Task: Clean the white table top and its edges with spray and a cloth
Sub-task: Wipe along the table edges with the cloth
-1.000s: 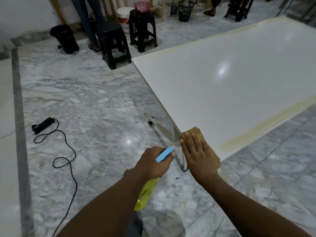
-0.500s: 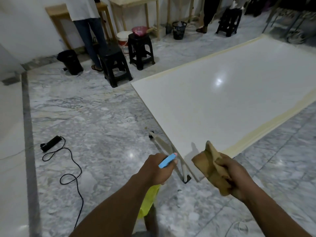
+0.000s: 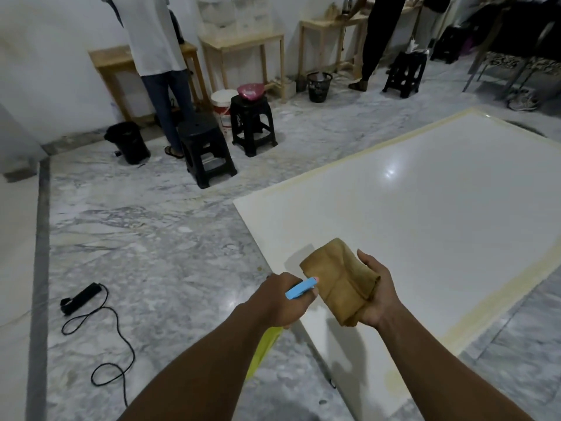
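The white table top [image 3: 425,226] fills the right half of the view, with yellowish strips along its far and right edges. My left hand [image 3: 280,300] grips a spray bottle [image 3: 300,287] with a blue nozzle and a yellow body that hangs below my wrist, beside the table's left edge. My right hand [image 3: 378,294] holds a folded brown cloth [image 3: 341,281] palm-up, lifted off the surface above the near part of the table. The blue nozzle points toward the cloth.
The marble floor [image 3: 145,247] lies to the left, with a black power strip and cable [image 3: 80,297] on it. Black stools [image 3: 206,150], a black bin [image 3: 129,141], a white bucket [image 3: 223,109] and wooden benches stand beyond. Two people stand at the back.
My right hand has lifted the cloth off the table's corner and turned it palm-up over the surface. My view has risen toward the room. The left hand still holds the bottle.
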Motion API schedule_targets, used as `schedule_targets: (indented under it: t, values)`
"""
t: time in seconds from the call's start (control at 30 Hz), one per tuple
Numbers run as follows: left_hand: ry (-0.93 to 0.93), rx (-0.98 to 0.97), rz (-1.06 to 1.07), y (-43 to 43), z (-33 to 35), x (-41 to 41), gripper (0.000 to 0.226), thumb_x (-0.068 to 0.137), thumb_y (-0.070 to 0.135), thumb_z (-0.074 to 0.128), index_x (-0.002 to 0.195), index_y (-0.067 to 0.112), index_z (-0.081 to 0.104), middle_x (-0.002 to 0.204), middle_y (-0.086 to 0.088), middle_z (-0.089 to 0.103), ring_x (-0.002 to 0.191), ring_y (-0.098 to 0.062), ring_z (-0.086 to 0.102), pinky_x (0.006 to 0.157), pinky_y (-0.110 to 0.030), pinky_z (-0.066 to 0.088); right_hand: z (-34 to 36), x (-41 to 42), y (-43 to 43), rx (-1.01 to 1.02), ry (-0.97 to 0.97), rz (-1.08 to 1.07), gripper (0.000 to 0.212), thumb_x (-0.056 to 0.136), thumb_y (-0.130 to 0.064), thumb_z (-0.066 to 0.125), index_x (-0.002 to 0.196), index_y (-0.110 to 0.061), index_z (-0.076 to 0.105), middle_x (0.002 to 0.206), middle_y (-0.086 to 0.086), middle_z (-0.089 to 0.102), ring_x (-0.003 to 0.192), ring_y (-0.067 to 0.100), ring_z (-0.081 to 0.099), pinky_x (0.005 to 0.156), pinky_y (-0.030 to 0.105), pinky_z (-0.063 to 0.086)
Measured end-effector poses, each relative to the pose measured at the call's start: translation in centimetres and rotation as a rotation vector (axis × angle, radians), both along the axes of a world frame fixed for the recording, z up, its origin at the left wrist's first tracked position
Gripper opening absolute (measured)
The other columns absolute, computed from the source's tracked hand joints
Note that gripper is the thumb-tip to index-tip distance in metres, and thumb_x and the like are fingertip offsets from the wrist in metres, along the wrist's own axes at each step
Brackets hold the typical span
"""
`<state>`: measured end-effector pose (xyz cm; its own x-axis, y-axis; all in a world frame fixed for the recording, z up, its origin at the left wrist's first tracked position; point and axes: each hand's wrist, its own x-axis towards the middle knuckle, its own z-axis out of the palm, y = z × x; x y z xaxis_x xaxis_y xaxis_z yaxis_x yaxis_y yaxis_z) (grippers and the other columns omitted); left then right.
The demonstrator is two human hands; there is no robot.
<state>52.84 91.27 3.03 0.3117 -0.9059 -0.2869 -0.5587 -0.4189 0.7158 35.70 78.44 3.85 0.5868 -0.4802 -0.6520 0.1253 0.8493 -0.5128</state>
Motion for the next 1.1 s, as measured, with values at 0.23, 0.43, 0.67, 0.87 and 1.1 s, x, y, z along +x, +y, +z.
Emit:
schedule_targets:
  t: [0.23,0.43,0.67,0.87,1.1]
  values:
    - [-0.068,0.068,0.085,-2.8,-0.5,0.0,0.051,0.101,0.053,0.061,0.073,0.01,0.063,0.059,-0.002,0.055,0.061,-0.03,0.069,0.07,-0.052,0.064,-1.3,1.7,-5.4,0.029,0.016,0.173,0.061,0.084,-0.052,0.061,0.124,-0.006,0.068,0.118,0.021,0.067,0.094,0.037,0.066,0.087,0.045,0.049]
    - [-0.142,0.137,0.281,-4.4,-0.2,-4.9,0.051,0.103,0.052,0.059,0.06,0.028,0.049,0.06,0.002,0.056,0.067,-0.034,0.071,0.071,-0.047,0.065,-2.4,1.9,-9.4,0.039,0.013,0.486,0.062,0.085,-0.049,0.062,0.127,-0.004,0.065,0.125,0.023,0.062,0.104,0.037,0.059,0.103,0.047,0.041]
    - [0.14,0.104,0.674,-2.7,-0.5,-12.3,0.056,0.098,0.061,0.06,0.07,0.012,0.057,0.059,-0.002,0.055,0.049,-0.022,0.07,0.061,-0.036,0.066,-2.7,0.4,-11.2,-0.016,0.067,0.761,0.057,0.088,-0.051,0.058,0.112,-0.003,0.073,0.109,0.022,0.071,0.089,0.036,0.068,0.082,0.043,0.052]
    - [0.097,0.122,0.932,1.4,-0.2,-19.0,0.058,0.099,0.061,0.059,0.081,0.006,0.066,0.058,0.0,0.058,0.048,-0.02,0.071,0.049,-0.023,0.053,-3.9,-2.7,-9.0,-0.108,0.167,1.04,0.059,0.088,-0.051,0.059,0.115,0.0,0.07,0.103,0.024,0.072,0.085,0.039,0.067,0.076,0.041,0.053]
    - [0.111,0.065,1.232,5.0,-1.2,-29.9,0.05,0.102,0.048,0.063,0.087,0.001,0.07,0.059,-0.003,0.059,0.056,-0.031,0.074,0.059,-0.041,0.066,-4.5,-9.6,-7.7,-0.252,0.247,1.262,0.066,0.073,-0.054,0.074,0.116,-0.005,0.067,0.111,0.021,0.067,0.092,0.041,0.065,0.073,0.039,0.053]
